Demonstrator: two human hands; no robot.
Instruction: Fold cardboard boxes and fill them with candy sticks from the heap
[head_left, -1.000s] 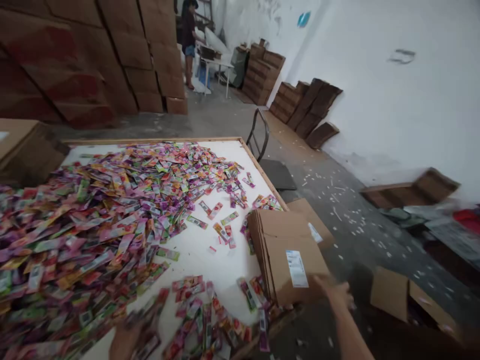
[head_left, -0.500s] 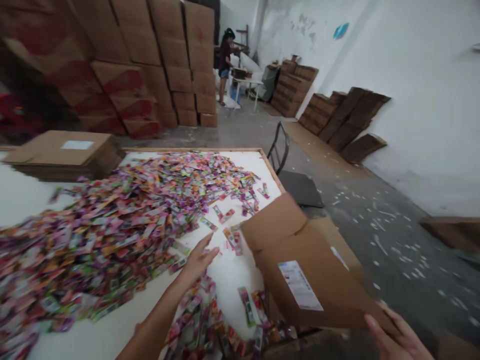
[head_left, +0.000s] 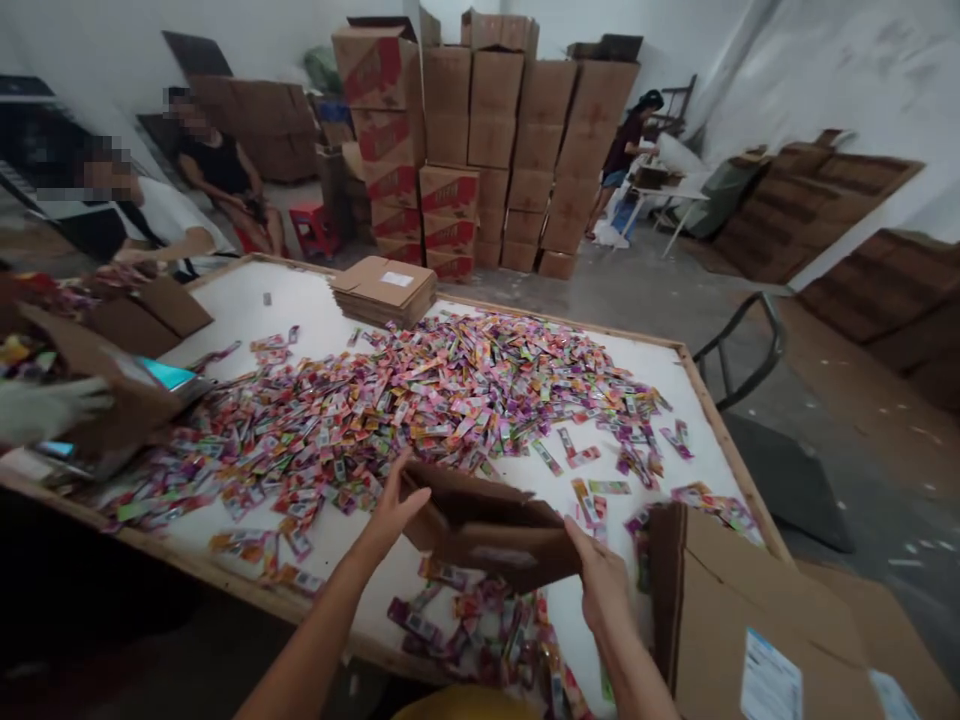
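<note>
Ideally, the left hand (head_left: 396, 508) and right hand (head_left: 604, 580), pinching opposite ends of the partly open cardboard box (head_left: 510, 552), should press evenly so no wall buckles.

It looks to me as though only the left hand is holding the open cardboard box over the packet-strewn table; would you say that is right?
Not quite: the right hand holds it too. The head view shows the left hand at one end of the open cardboard box and the right at the other, over the packet-strewn table.
</note>
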